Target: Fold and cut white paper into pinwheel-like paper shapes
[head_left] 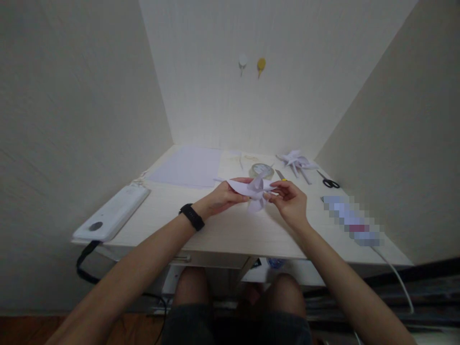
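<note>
The right hand (pixel 290 201) covers the near side of the folded paper (pixel 253 190), and the left hand (pixel 223 196) hides its left underside, so can't really tell how the folds meet in the middle. Strip thing (pixel 354 221) on the right of the table (pixel 230 235) is pixelated out, no idea what it is, and the two little hooks (pixel 251 64) on the wall are too small to make out. Both forearms run off the bottom edge, and the tape roll (pixel 261 169) is half behind the paper.
</note>
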`<action>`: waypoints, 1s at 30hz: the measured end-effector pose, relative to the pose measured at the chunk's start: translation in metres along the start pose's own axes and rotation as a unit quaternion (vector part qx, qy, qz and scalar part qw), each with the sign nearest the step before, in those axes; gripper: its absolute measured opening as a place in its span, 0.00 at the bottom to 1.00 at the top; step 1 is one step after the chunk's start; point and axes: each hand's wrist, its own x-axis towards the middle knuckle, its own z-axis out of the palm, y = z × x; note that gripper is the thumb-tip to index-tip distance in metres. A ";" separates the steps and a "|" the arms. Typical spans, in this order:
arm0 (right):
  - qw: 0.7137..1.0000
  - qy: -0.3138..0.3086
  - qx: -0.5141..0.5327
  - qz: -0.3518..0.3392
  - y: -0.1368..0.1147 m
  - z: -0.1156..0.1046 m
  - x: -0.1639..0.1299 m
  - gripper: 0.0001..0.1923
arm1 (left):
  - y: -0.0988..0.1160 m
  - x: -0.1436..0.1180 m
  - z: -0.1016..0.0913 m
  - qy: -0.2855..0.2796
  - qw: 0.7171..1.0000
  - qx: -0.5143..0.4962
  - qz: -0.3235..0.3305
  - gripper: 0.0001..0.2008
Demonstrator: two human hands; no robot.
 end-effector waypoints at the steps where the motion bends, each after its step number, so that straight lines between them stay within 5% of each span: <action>1: 1.000 -0.001 -0.008 -0.006 0.000 0.000 0.000 0.18 | 0.000 0.000 0.000 -0.001 1.000 -0.007 -0.003 0.27; 13: 0.997 0.024 -0.056 -0.044 -0.004 0.005 -0.005 0.18 | 0.003 -0.001 0.004 0.011 0.998 0.058 0.011 0.23; 30: 0.997 0.070 -0.034 0.016 -0.007 0.007 -0.007 0.24 | 0.004 -0.003 0.007 -0.021 0.992 0.121 0.014 0.23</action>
